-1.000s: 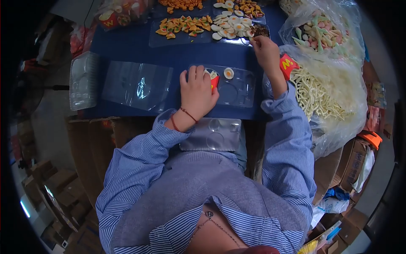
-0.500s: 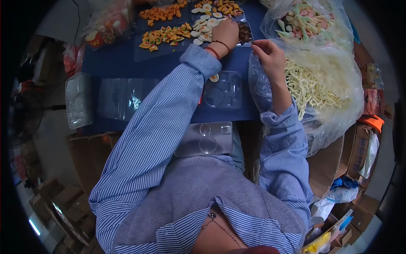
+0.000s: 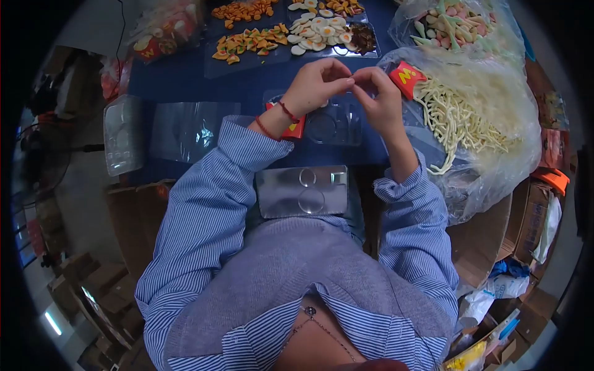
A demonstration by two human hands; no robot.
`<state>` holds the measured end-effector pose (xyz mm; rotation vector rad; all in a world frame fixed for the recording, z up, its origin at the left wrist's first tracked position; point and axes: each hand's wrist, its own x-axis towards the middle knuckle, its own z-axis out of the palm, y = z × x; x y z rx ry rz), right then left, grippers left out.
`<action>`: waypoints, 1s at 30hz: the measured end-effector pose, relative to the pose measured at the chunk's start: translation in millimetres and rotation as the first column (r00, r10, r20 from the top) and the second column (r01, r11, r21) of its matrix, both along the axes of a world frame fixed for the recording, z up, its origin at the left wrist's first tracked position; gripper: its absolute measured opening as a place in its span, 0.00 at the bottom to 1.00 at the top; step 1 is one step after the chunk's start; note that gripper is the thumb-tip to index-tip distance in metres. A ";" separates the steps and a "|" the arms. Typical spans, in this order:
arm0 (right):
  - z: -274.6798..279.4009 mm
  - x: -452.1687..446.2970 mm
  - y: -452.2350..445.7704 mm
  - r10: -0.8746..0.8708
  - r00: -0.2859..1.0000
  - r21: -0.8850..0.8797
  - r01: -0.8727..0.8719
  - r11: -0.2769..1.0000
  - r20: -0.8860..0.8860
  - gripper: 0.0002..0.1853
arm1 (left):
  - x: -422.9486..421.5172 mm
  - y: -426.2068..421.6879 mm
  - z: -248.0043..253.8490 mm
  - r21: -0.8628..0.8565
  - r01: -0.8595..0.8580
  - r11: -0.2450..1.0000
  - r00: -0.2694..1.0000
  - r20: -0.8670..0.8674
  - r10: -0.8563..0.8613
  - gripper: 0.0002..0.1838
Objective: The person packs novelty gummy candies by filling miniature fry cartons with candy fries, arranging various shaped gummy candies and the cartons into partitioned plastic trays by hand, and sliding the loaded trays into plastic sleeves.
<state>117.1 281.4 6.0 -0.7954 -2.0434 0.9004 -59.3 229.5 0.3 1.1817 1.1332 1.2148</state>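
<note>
My left hand (image 3: 315, 86) and my right hand (image 3: 378, 99) meet fingertip to fingertip above the blue table. Thumb and fingers of each are pinched together; whatever they hold is too small to make out. Below them lies a clear compartment tray (image 3: 349, 127). A red printed piece (image 3: 296, 130) in the tray area is partly covered by my left wrist. Just right of my right hand, a red fries-box shape with a yellow logo (image 3: 407, 79) rests by the pale noodle-like candy strands (image 3: 461, 120). Beyond the hands are fried-egg candies (image 3: 318, 32) and dark brown pieces (image 3: 362, 38).
Orange-yellow candy pieces (image 3: 250, 43) and small orange candies (image 3: 244, 11) lie at the back. A bag of pastel cone-shaped candies (image 3: 455, 25) sits back right. Stacked clear trays (image 3: 122, 136) and clear film (image 3: 189, 130) are at left. A clear lid (image 3: 281, 191) rests on my lap.
My left hand has come back from the fried-egg candies toward me, and its fingertips now meet those of my right hand. The red fries-box shape has come into view.
</note>
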 end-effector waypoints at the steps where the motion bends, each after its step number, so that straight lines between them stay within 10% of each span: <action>1: -3.9 1.0 -4.3 0.067 0.989 -0.237 -0.097 0.967 -0.130 0.08 | -2.1 -6.2 -2.2 -0.001 -0.002 1.000 1.000 0.003 0.002 0.13; 8: -14.1 -14.1 13.5 -0.015 0.858 -0.790 -0.466 0.399 -0.514 0.11 | -17.2 -28.1 -4.8 0.080 -0.023 0.997 0.999 -0.043 0.026 0.11; 12: -20.7 -42.1 46.5 0.004 0.762 -0.707 -0.603 0.370 -0.648 0.11 | -16.9 -27.8 2.2 0.185 -0.168 0.968 0.960 -0.192 0.203 0.09; 16: -22.3 -54.1 97.5 -0.213 0.943 -0.334 0.121 0.935 -0.256 0.11 | -2.0 -31.3 -3.9 0.219 -0.233 0.947 0.952 -0.148 0.268 0.10; 17: -36.4 -43.9 120.9 -0.217 0.974 0.076 0.221 0.972 -0.061 0.13 | 5.3 -35.0 -4.9 0.203 -0.236 0.950 0.951 -0.153 0.269 0.10; 20: -3.2 -29.6 82.7 -0.180 0.983 0.288 0.182 0.940 -0.031 0.11 | 18.7 -44.9 -8.1 0.157 -0.288 0.945 0.946 -0.105 0.306 0.10; 22: 5.0 -9.2 37.0 0.171 0.980 -0.075 -0.179 0.981 -0.101 0.12 | 26.7 -51.7 -13.9 0.115 -0.337 0.935 0.938 -0.051 0.344 0.11; 28: -6.1 33.2 -55.5 0.060 0.995 -0.286 -0.081 0.955 -0.082 0.08 | 43.1 -67.7 -27.5 -0.101 -0.169 0.980 0.947 0.259 0.190 0.12; 30: -9.4 34.5 -77.0 -0.043 0.998 -0.135 0.050 0.990 0.053 0.05 | 40.5 -75.0 -20.6 -0.047 -0.168 0.985 0.972 -0.173 0.158 0.09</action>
